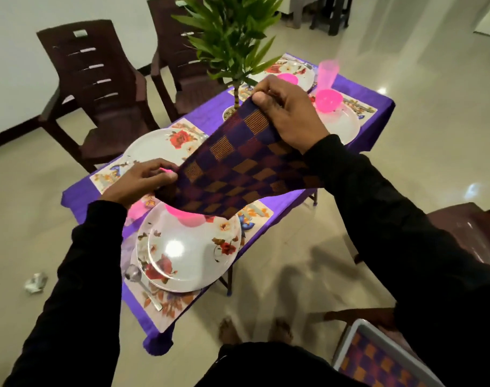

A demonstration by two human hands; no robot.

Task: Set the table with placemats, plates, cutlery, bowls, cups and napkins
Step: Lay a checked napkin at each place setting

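I hold a checked purple-and-orange napkin (238,166) stretched in the air above the table. My left hand (139,180) pinches its near-left edge and my right hand (287,113) pinches its far corner. Below it lies the near floral plate (188,252) on a floral placemat (168,303), with a pink bowl (186,217) partly hidden by the napkin and a spoon (142,286) at the plate's left. A second plate (160,146) lies at the left. Two more settings with pink bowls (327,100) and a pink cup (327,74) stand at the far end.
The purple tablecloth (358,93) covers a small table with a potted plant (232,37) in its middle. Brown chairs (93,88) stand at the far left, another at right (472,236). A white tray with more checked napkins (377,361) sits at bottom right. Crumpled paper (36,283) lies on the floor.
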